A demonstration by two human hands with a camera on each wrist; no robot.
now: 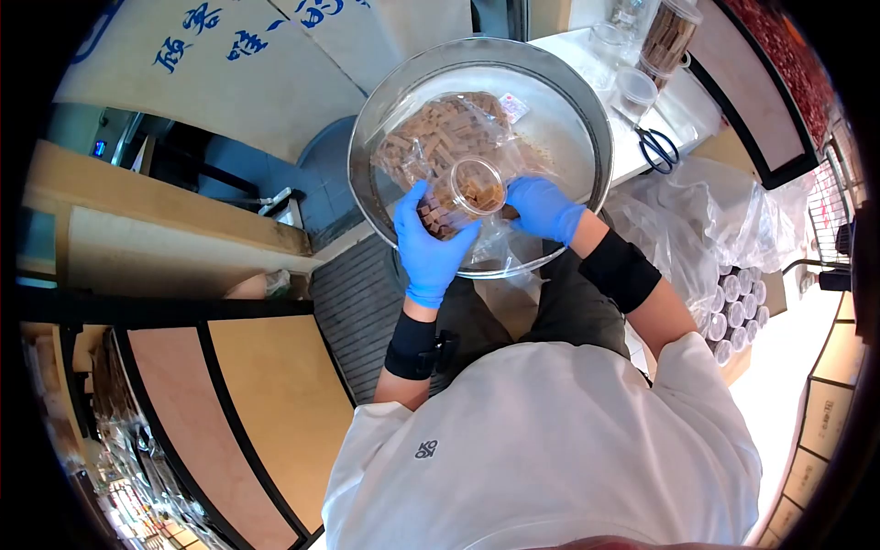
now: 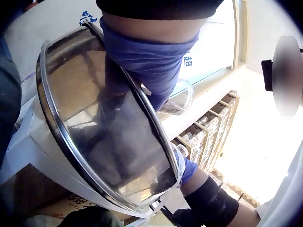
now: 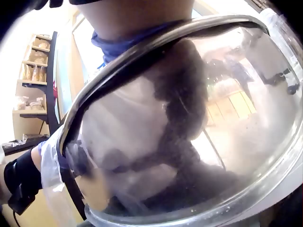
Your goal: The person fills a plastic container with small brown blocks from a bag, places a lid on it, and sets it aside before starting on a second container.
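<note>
In the head view the left hand (image 1: 429,249), in a blue glove, grips a clear round jar (image 1: 442,220) partly filled with small brown pieces, its open mouth tilted to the right. The gloved right hand (image 1: 543,209) is at the jar's right side, fingers bent down over the plastic bag; its fingertips are hidden. Behind the jar a clear bag of brown pieces (image 1: 440,133) lies in a large round metal pan (image 1: 598,137). In both wrist views the pan wall hides most of the near hand.
Right of the pan, a white table (image 1: 577,55) bears black-handled scissors (image 1: 658,149), a small clear tub (image 1: 635,87) and a tall filled jar (image 1: 671,38). Plastic sheeting (image 1: 706,206) and several lidded jars (image 1: 733,307) are lower right.
</note>
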